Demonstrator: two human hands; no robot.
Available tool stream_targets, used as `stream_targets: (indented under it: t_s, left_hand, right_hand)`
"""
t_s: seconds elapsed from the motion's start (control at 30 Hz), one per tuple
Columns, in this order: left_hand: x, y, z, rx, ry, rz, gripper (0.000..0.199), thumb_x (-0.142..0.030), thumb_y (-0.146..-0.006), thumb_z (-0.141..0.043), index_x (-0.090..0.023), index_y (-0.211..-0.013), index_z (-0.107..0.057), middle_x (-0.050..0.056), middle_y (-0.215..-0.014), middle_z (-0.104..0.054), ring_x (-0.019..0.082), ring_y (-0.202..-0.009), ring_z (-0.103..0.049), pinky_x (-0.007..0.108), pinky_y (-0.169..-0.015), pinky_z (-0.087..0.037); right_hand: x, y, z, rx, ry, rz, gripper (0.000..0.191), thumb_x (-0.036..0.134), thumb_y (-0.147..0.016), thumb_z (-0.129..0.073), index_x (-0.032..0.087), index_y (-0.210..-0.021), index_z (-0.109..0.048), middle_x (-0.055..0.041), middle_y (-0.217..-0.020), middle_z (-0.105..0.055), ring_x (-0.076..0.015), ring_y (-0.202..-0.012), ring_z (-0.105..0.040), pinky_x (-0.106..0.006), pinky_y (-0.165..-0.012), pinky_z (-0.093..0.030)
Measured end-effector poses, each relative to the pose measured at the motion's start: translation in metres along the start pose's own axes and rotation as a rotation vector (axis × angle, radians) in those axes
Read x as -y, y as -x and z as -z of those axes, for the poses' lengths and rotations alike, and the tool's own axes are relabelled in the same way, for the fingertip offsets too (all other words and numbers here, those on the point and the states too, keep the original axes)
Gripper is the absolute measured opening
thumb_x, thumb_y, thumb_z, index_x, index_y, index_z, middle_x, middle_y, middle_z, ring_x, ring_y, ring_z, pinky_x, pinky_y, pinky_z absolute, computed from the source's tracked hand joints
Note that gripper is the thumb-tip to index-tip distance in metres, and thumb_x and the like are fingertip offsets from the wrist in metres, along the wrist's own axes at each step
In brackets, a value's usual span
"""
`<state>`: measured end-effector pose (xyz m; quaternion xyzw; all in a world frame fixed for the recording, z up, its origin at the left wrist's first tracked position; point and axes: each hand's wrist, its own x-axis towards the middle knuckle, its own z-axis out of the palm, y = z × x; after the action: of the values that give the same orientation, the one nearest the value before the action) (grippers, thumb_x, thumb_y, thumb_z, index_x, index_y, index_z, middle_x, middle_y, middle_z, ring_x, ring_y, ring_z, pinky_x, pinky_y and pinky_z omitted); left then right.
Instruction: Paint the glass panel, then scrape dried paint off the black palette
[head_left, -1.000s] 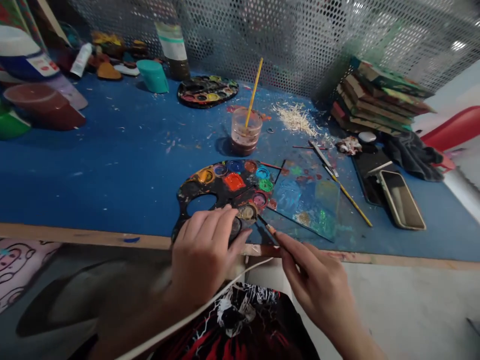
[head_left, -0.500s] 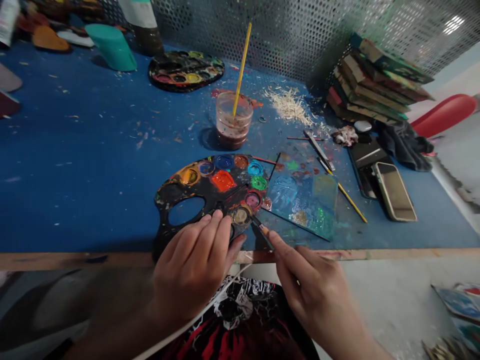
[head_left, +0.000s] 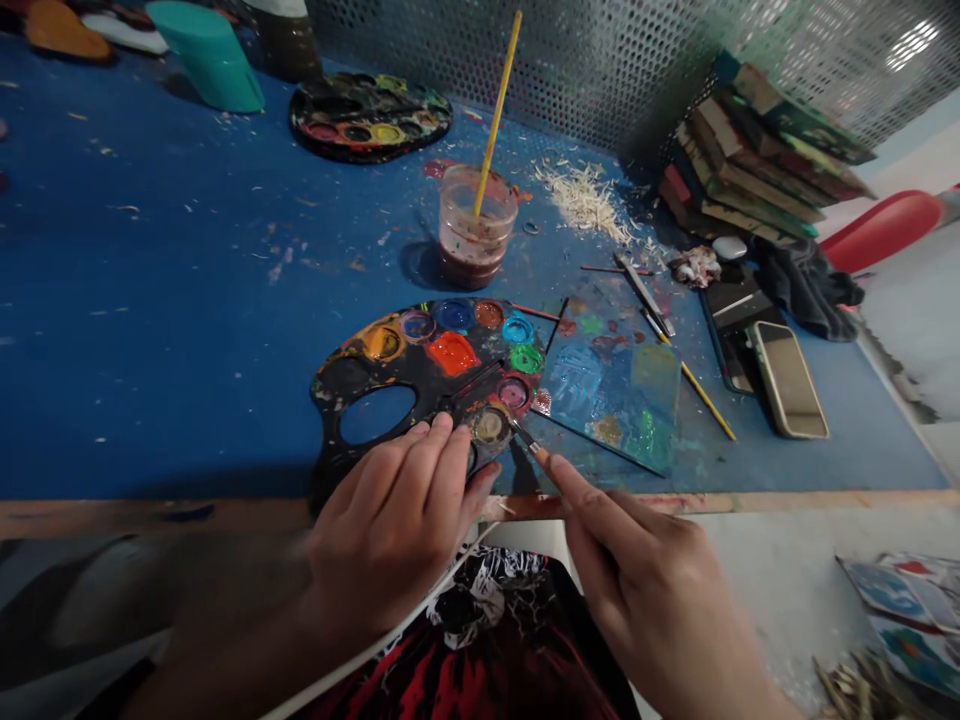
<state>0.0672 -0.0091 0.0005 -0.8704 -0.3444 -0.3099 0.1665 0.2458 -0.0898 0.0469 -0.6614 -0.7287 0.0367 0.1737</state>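
A black paint palette [head_left: 352,375] with a thumb hole and several wells of colour lies at the table's front edge. My left hand [head_left: 397,500] is closed on its near side, the fingers lying together on top; the thumb sits by the lower right rim. Between the thumb and fingers of my right hand [head_left: 637,550] is a paintbrush [head_left: 534,446]. Its bristles touch or hover at the right rim of the beige paint well [head_left: 491,426]; which of the two I cannot tell. Right of the palette lies a clear sheet [head_left: 600,400] smeared with blue and green paint.
Behind the palette stands a clear cup [head_left: 478,230] of murky water with a yellow stick [head_left: 498,110]. A second palette [head_left: 371,120], wood shavings [head_left: 589,200], a book stack [head_left: 772,155], a knife [head_left: 646,294], a yellow brush [head_left: 709,402] and a phone [head_left: 789,382] surround it.
The brush tip has shifted slightly up along the beige well's right rim. My left hand stays on the palette. The camera view has tilted a little, moving the far objects in the picture.
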Motion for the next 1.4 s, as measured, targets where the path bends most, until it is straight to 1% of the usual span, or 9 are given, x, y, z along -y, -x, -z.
stream_targets:
  t_s: [0.2,0.33,0.47,0.67,0.77,0.93,1.1,1.3,1.4]
  left_hand:
    - [-0.001,0.001,-0.001,-0.010,0.015,-0.002,0.034,-0.033,-0.089,-0.074,-0.004,-0.105,-0.069,0.012,-0.099,-0.078,0.023,-0.080,-0.071,0.035,-0.074,-0.055]
    - [-0.002,0.002,-0.002,-0.014,0.013,0.019,0.035,-0.033,-0.088,-0.076,-0.004,-0.105,-0.069,0.011,-0.098,-0.079,0.023,-0.082,-0.070,0.035,-0.074,-0.055]
    - [-0.002,0.002,-0.002,-0.012,0.007,0.008,0.037,-0.035,-0.087,-0.076,-0.003,-0.106,-0.069,0.012,-0.099,-0.079,0.023,-0.082,-0.071,0.035,-0.073,-0.056]
    - [-0.002,0.001,-0.002,-0.002,0.010,0.010,0.033,-0.034,-0.088,-0.074,-0.004,-0.104,-0.070,0.011,-0.098,-0.079,0.023,-0.079,-0.072,0.035,-0.071,-0.058]
    - [-0.002,0.002,-0.002,0.000,-0.010,0.015,0.033,-0.034,-0.088,-0.074,-0.005,-0.105,-0.069,0.011,-0.100,-0.079,0.023,-0.081,-0.073,0.036,-0.071,-0.059]
    - [-0.003,0.000,0.000,-0.008,0.002,0.019,0.032,-0.034,-0.089,-0.073,-0.005,-0.104,-0.070,0.010,-0.099,-0.079,0.023,-0.079,-0.074,0.035,-0.068,-0.061]
    - [-0.002,-0.002,0.000,-0.007,-0.006,0.017,0.031,-0.034,-0.090,-0.072,-0.005,-0.101,-0.070,0.010,-0.097,-0.080,0.023,-0.076,-0.075,0.035,-0.066,-0.061]
    - [-0.003,-0.001,0.001,-0.014,-0.017,0.025,0.033,-0.036,-0.090,-0.072,-0.006,-0.102,-0.070,0.009,-0.097,-0.080,0.022,-0.077,-0.074,0.034,-0.066,-0.061]
    - [-0.003,0.000,0.002,-0.012,-0.008,0.028,0.031,-0.034,-0.090,-0.072,-0.006,-0.101,-0.069,0.010,-0.095,-0.079,0.022,-0.076,-0.073,0.035,-0.064,-0.060]
  right_hand:
    - [-0.002,-0.002,0.003,-0.001,0.008,0.023,0.040,0.019,-0.101,-0.040,0.009,-0.128,-0.069,-0.0007,-0.056,-0.063,-0.0129,-0.038,-0.055,-0.027,-0.039,-0.041]
    - [-0.003,-0.004,0.004,0.016,0.006,0.039,0.040,0.020,-0.102,-0.040,0.009,-0.128,-0.069,-0.0011,-0.057,-0.063,-0.0130,-0.041,-0.058,-0.026,-0.042,-0.043]
    - [-0.005,-0.006,0.005,0.011,0.014,0.049,0.040,0.019,-0.101,-0.040,0.009,-0.127,-0.069,-0.0013,-0.058,-0.064,-0.0119,-0.041,-0.058,-0.025,-0.041,-0.042]
    - [-0.009,-0.010,0.005,0.053,0.019,0.072,0.040,0.018,-0.101,-0.040,0.010,-0.129,-0.068,-0.0019,-0.059,-0.065,-0.0126,-0.043,-0.060,-0.024,-0.043,-0.046]
    - [-0.011,-0.013,0.004,0.035,0.025,0.088,0.041,0.018,-0.101,-0.039,0.010,-0.128,-0.069,-0.0018,-0.058,-0.064,-0.0129,-0.044,-0.060,-0.024,-0.043,-0.046]
    - [-0.013,-0.016,0.005,0.045,0.006,0.094,0.040,0.019,-0.101,-0.040,0.010,-0.126,-0.070,-0.0028,-0.060,-0.066,-0.0148,-0.049,-0.065,-0.025,-0.049,-0.053]
    - [-0.014,-0.020,0.003,0.035,0.006,0.107,0.039,0.016,-0.099,-0.043,0.010,-0.125,-0.071,-0.0034,-0.061,-0.067,-0.0165,-0.048,-0.066,-0.027,-0.045,-0.051]
    - [-0.019,-0.021,0.004,0.047,0.005,0.114,0.039,0.017,-0.099,-0.043,0.013,-0.126,-0.071,-0.0038,-0.063,-0.070,-0.0142,-0.048,-0.065,-0.024,-0.050,-0.053]
    - [-0.019,-0.024,0.003,0.046,0.003,0.119,0.039,0.017,-0.099,-0.042,0.012,-0.126,-0.071,-0.0044,-0.066,-0.071,-0.0138,-0.050,-0.066,-0.024,-0.051,-0.052]
